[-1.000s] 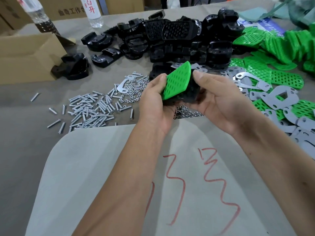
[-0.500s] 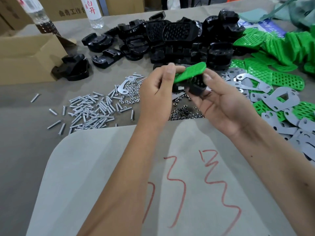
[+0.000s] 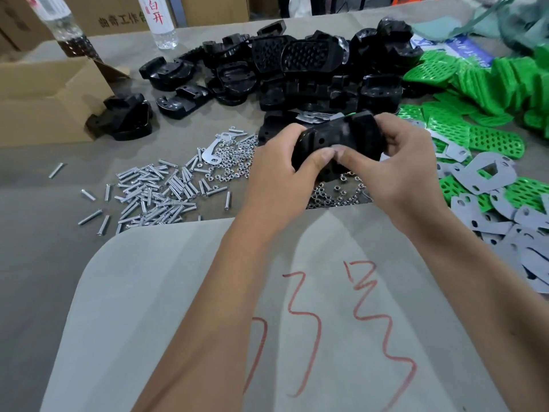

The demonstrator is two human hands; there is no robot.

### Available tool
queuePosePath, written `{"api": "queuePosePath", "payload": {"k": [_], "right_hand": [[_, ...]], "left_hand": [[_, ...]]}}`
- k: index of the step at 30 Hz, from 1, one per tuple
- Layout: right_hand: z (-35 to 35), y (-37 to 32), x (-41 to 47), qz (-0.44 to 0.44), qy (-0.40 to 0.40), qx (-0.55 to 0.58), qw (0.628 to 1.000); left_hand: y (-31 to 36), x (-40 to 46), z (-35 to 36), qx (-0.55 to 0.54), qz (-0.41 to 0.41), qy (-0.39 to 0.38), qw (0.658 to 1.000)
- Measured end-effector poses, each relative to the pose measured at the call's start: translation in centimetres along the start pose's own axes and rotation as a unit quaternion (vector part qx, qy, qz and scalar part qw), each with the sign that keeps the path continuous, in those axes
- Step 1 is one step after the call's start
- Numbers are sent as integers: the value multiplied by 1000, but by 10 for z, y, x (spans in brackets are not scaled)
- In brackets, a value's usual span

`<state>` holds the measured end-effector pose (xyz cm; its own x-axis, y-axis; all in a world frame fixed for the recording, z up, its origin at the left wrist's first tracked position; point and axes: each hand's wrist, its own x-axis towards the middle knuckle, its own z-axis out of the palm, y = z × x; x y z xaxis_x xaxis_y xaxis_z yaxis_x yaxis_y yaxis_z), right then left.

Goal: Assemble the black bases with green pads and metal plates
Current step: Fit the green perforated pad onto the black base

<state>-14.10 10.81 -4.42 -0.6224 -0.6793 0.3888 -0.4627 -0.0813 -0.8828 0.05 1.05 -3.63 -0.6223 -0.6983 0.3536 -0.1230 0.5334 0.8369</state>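
Covering most of the view, the grey-brown table (image 3: 44, 263) bears, in descending size, a pale sheet with red marks (image 3: 178, 307), a cardboard box (image 3: 44, 108), a heap of black bases (image 3: 297, 75) at the far centre, green pads (image 3: 490, 84) and grey metal plates (image 3: 505, 233) to the right, a scatter of bolts (image 3: 154, 191) to the left and small nuts (image 3: 335, 197) just below the hands. Held above the nuts, between the two hands, is the black base (image 3: 335, 138) now being worked. The left hand (image 3: 279, 179) wraps its near end with curled fingers, and the right hand (image 3: 407, 171) grips its far end; the two thumbs meet on the near face. The base appears glossy and moulded, underside toward the camera, with small round holes showing in its face. Only a thin green edge (image 3: 352, 113) shows at its top rim, which suggests a pad is seated on the hidden side; whether it is fully seated cannot be told. The probable risk is that uneven thumb pressure leaves the pad partly lifted, so that later bolt holes fail to line up. A second risk is that the smooth base slips and drops onto the nuts, scattering them.
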Motion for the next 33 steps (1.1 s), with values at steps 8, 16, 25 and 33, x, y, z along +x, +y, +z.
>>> {"api": "queuePosePath", "payload": {"k": [8, 16, 25, 33], "right_hand": [[3, -3, -6, -79, 79, -110, 988], [-3, -3, -2, -171, 48, -109, 978], [6, -12, -11, -223, 134, -82, 962], [1, -13, -5, -250, 99, -149, 952]], "left_hand": [[3, -4, 22, 52, 30, 67, 996], [-7, -5, 10, 40, 67, 50, 996], [-8, -2, 8, 70, 137, 112, 982], [-3, -8, 7, 68, 120, 168, 976]]}}
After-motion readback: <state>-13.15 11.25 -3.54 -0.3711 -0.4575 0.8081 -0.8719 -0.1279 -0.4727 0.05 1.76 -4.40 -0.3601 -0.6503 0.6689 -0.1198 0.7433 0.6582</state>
